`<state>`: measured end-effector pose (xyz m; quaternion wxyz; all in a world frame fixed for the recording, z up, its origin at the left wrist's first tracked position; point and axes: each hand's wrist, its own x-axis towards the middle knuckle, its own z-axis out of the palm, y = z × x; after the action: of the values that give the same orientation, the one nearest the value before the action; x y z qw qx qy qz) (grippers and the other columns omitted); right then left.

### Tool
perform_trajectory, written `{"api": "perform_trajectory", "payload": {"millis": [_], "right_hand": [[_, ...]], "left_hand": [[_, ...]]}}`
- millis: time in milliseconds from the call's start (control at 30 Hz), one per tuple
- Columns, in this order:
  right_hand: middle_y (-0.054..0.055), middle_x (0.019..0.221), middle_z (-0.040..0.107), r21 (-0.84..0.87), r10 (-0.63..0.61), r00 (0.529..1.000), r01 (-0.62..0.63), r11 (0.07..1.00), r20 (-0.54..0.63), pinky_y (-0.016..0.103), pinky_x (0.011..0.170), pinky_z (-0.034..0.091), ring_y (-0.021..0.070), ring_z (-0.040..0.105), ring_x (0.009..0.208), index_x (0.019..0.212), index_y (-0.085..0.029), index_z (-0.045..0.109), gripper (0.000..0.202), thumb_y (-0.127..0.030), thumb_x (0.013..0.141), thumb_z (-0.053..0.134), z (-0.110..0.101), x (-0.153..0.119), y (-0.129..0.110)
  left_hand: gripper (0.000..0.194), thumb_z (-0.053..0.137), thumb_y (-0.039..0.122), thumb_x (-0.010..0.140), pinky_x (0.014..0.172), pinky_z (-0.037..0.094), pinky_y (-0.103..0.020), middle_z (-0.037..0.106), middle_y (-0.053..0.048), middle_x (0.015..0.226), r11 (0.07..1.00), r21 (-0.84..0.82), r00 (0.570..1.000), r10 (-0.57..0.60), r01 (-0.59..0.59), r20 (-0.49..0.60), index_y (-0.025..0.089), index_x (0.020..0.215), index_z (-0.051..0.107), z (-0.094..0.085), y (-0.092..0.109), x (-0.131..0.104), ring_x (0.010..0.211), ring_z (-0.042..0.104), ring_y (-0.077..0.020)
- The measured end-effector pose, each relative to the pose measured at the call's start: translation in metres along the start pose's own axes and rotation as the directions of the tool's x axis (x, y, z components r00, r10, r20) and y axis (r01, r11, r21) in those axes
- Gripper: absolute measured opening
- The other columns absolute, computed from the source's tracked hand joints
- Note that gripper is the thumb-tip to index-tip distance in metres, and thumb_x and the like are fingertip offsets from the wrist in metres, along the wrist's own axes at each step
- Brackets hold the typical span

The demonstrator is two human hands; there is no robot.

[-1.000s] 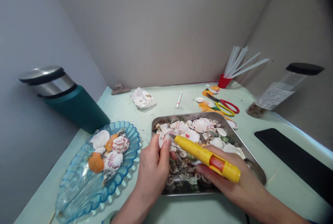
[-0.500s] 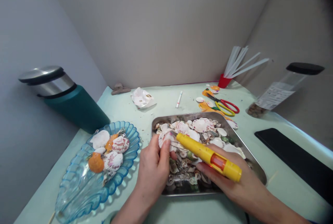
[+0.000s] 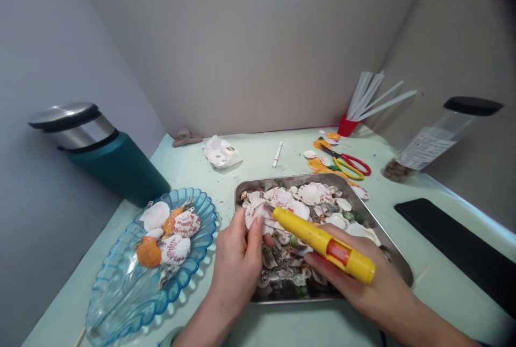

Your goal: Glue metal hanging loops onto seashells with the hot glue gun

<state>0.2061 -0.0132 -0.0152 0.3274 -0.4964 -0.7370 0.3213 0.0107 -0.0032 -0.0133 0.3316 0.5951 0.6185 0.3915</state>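
"Two hands are in view. State the condition of each."

"The left hand pinches the held shell between thumb and fingers. The right hand is closed around the yellow tool, orange-red window facing up."

"Where is the tool tip?"

"Metal tip directed left, at the held shell's right side. Contact: cannot be told. Both items are above the left part of the metal tray, which carries loose shells and sits toward the desk's near edge."

"List the left side."

"Blue dish: left of the tray, along the desk's left edge, white, striped and orange shells grouped at its far end. Teal bottle: beside the dish, near the desk's far left corner."

"And the right?"

"Red cup with white sticks: far right corner. Scissors: between cup and tray, blades pointing left, near orange shells. Clear jar, black lid: by the right edge. Black slab: nearer along that edge."
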Motion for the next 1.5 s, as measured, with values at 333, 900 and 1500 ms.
{"api": "perform_trajectory", "payload": {"millis": [333, 900, 1500], "right_hand": [[-0.003, 0.084, 0.069, -0.008, -0.015, 0.999, 0.016, 1.000, 0.038, 0.023, 0.063, 0.050, 0.0154, 0.065, 0.070, 0.094, -0.025, 0.061, 0.010, -0.031, 0.087, 0.060, -0.0027, -0.0018, 0.0003], [0.001, 0.094, 0.071, -0.018, 0.006, 0.996, -0.007, 1.000, -0.090, 0.026, 0.064, 0.053, 0.0209, 0.067, 0.083, 0.099, -0.026, 0.062, 0.019, -0.039, 0.086, 0.060, 0.0021, -0.0027, 0.0034], [0.001, 0.092, 0.071, -0.022, 0.015, 0.999, -0.017, 1.000, -0.050, 0.026, 0.064, 0.053, 0.0194, 0.067, 0.079, 0.100, -0.025, 0.060, 0.019, -0.040, 0.088, 0.058, 0.0027, -0.0006, 0.0057]], "left_hand": [[0.024, 0.043, 0.041, 0.093, 0.043, 0.031, -0.021, 0.066, 0.002, 0.060, 1.000, -0.002, 1.000, 0.005, -0.005, -0.003, 0.023, 0.076, 0.042, 0.0001, -0.0007, -0.0003, 0.046, 0.051, -0.0121], [0.025, 0.042, 0.041, 0.093, 0.044, 0.034, -0.022, 0.067, 0.002, 0.061, 1.000, -0.003, 1.000, 0.015, -0.015, -0.005, 0.023, 0.076, 0.044, 0.0001, 0.0002, 0.0008, 0.045, 0.051, -0.0128], [0.024, 0.043, 0.040, 0.092, 0.044, 0.033, -0.021, 0.067, 0.002, 0.062, 1.000, -0.008, 1.000, 0.010, -0.010, -0.013, 0.023, 0.076, 0.043, 0.0004, 0.0001, 0.0010, 0.044, 0.050, -0.0123]]}}
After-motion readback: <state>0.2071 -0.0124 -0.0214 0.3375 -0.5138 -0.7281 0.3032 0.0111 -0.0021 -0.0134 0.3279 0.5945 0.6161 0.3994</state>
